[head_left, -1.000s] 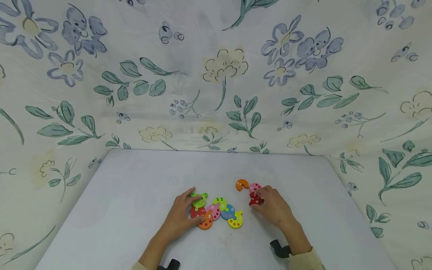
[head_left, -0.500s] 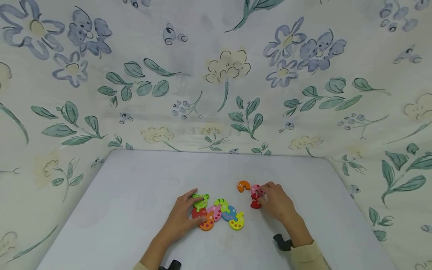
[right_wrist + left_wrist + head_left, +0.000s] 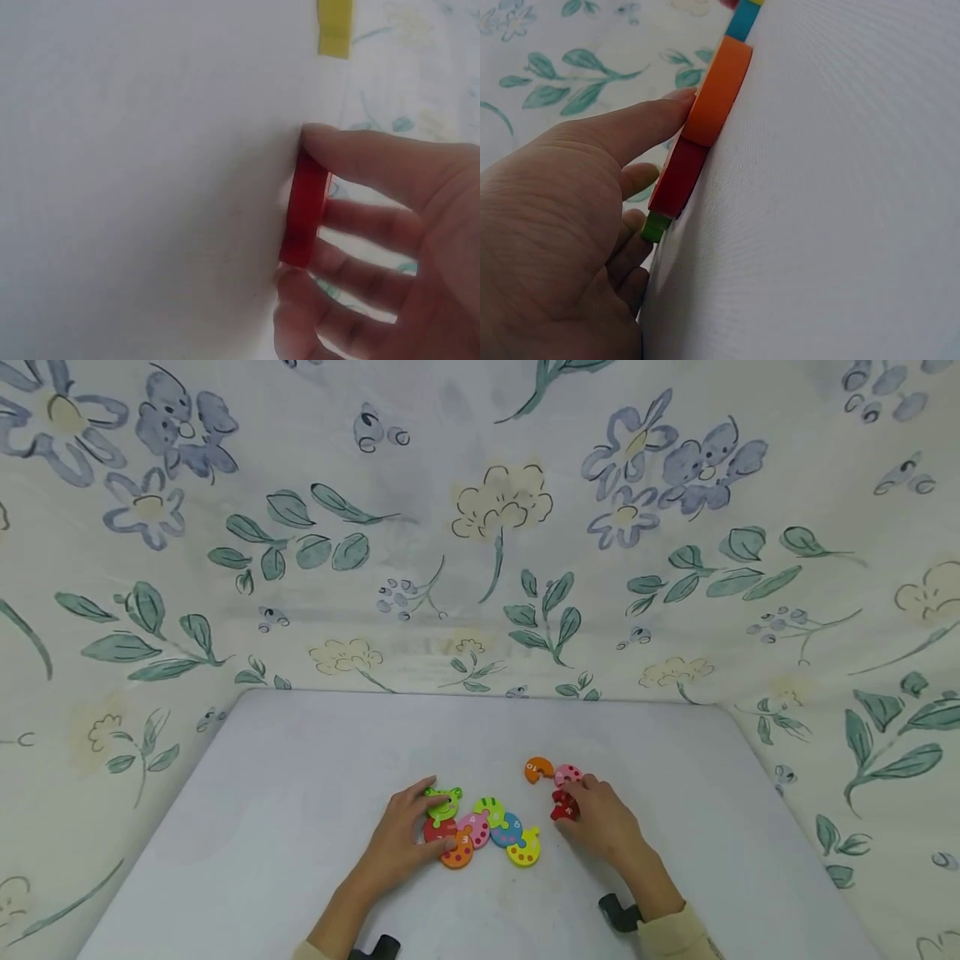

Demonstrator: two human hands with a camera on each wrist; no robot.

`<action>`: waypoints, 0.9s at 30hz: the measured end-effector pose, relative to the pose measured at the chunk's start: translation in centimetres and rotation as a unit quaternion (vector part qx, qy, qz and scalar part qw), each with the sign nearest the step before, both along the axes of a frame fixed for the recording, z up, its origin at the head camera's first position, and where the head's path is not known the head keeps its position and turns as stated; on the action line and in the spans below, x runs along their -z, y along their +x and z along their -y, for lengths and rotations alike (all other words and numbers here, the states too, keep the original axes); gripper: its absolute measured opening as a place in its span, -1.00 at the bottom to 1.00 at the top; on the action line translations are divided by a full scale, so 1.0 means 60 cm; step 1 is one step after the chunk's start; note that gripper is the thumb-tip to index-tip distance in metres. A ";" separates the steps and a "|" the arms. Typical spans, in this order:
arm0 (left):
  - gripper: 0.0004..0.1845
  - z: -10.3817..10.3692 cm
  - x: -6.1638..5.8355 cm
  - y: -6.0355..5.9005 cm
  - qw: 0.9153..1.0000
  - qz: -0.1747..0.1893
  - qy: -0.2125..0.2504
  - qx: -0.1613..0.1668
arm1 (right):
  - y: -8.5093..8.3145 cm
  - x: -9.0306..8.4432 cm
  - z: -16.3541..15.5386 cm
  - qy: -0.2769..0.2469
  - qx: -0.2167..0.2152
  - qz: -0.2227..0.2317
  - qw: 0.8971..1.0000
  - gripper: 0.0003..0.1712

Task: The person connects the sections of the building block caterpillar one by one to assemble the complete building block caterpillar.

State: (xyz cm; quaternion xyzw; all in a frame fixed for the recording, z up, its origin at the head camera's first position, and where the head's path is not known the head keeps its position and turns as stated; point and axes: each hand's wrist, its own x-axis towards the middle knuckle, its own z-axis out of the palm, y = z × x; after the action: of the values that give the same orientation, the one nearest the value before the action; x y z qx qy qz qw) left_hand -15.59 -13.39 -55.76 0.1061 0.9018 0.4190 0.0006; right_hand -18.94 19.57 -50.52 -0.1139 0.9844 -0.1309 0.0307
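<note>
A chain of joined flat puzzle pieces [image 3: 483,832] lies on the white table [image 3: 300,827], from a green frog head [image 3: 443,802] to a yellow piece [image 3: 524,850]. My left hand [image 3: 411,831] rests on the chain's left end, fingers straight; its thumb touches the orange piece [image 3: 718,90] beside a red one [image 3: 676,180]. My right hand [image 3: 596,818] pinches a loose red piece [image 3: 564,808], gripped by thumb and fingers in the right wrist view [image 3: 304,212]. An orange piece [image 3: 537,769] and a pink piece [image 3: 567,774] lie just beyond it.
Floral cloth [image 3: 480,543] rises behind the table and drapes down both sides. Black wrist mounts [image 3: 619,913] show at the bottom edge. The table's far half and left side are bare white surface.
My right hand has drawn the red piece slightly nearer and left, away from the pink piece. The left hand and chain have stayed put.
</note>
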 end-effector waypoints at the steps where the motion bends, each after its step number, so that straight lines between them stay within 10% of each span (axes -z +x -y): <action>1: -0.31 0.001 0.001 0.000 1.000 0.000 -0.002 0.000 | 0.001 -0.001 0.000 -0.007 -0.005 0.004 1.000 -0.37; 14: -0.31 0.002 0.004 -0.001 1.000 -0.004 -0.001 0.001 | 0.025 -0.034 0.020 -0.020 -0.154 0.054 0.986 -0.47; 27: -0.33 0.000 0.006 0.000 1.000 -0.017 -0.001 -0.001 | 0.027 -0.023 0.033 0.013 -0.180 0.035 0.983 -0.47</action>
State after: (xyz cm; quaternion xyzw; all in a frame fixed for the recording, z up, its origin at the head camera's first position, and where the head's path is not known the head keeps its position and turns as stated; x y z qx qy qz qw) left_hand -15.62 -13.36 -56.13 0.1127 0.9022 0.4160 -0.0152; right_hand -17.31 17.62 -49.12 -0.2845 0.9477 -0.1139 0.0895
